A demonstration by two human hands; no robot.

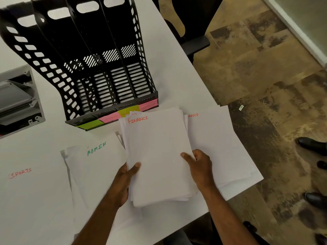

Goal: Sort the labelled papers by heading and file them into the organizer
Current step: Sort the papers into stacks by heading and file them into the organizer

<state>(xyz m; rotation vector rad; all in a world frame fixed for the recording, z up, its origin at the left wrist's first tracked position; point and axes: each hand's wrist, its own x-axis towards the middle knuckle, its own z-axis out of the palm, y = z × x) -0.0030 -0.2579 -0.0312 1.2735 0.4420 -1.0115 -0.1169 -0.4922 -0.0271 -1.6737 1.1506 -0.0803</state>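
Observation:
A stack of white papers [157, 152] with "FINANCE" in red on its top sheet is held over the table. My left hand [126, 181] grips its lower left edge, thumb on top. My right hand [200, 167] holds its right edge. Flat on the table to the right lies another sheet headed in red [221, 144], partly covered by the stack. An "ADMIN" pile [92, 165] in green lettering lies to the left, and a "SPORTS" sheet [26, 191] in red farther left. The black mesh organizer [74, 103] stands behind, its slots bare, with pink and green sticky labels along its front.
A grey device [17, 101] is set in the white table [177, 82] at the left. The table's edge runs diagonally on the right, with patterned carpet beyond. A dark chair [192, 41] stands at the far edge. Another person's black shoes [313, 144] are on the floor at the right.

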